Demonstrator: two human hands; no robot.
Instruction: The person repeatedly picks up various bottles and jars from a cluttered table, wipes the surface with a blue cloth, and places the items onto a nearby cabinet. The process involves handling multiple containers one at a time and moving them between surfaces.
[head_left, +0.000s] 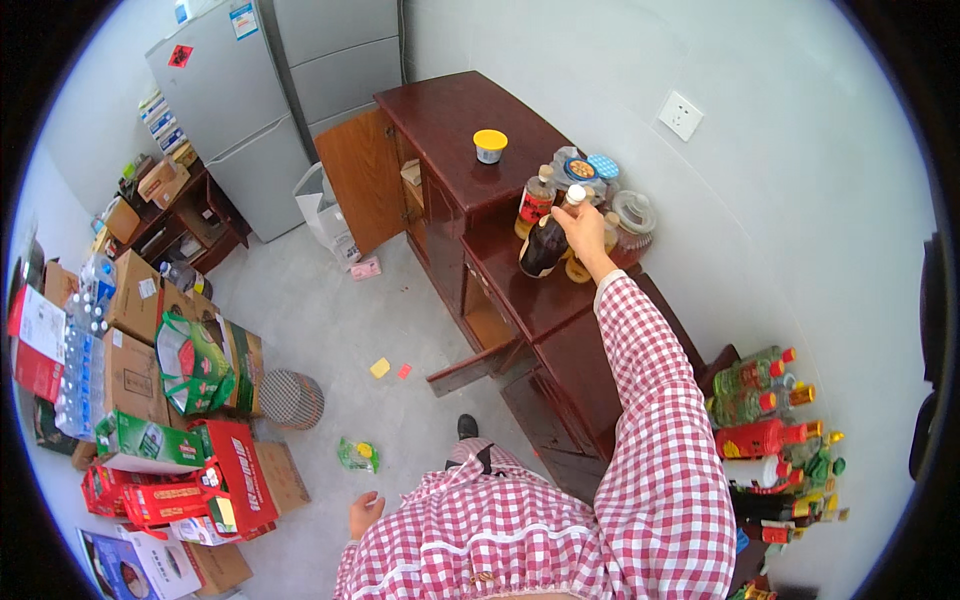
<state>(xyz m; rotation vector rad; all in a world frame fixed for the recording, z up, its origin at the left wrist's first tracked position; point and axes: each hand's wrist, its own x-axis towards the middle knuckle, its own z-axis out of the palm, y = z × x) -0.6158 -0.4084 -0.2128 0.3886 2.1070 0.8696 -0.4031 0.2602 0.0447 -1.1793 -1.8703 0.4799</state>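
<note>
My right hand (587, 231) grips a dark glass bottle (541, 251) with a white cap by its neck. The bottle leans a little over the lower top of a dark red wooden cabinet (491, 251); whether its base touches the wood, I cannot tell. Close behind it stand a clear bottle with a red label (535, 204), a lidded glass jar (634, 214) and jars with patterned lids (582, 169), partly hidden by my hand. My left hand (366, 514) hangs low at my side, empty, its fingers loosely bent.
A yellow-lidded tub (490, 146) sits on the cabinet's higher top. Two cabinet doors hang open, one tall (364, 180) and one low (474, 369). Several bottles (757, 439) line the wall at right. Cartons (135, 375) pile up at left; a wrapper (358, 454) lies on the floor.
</note>
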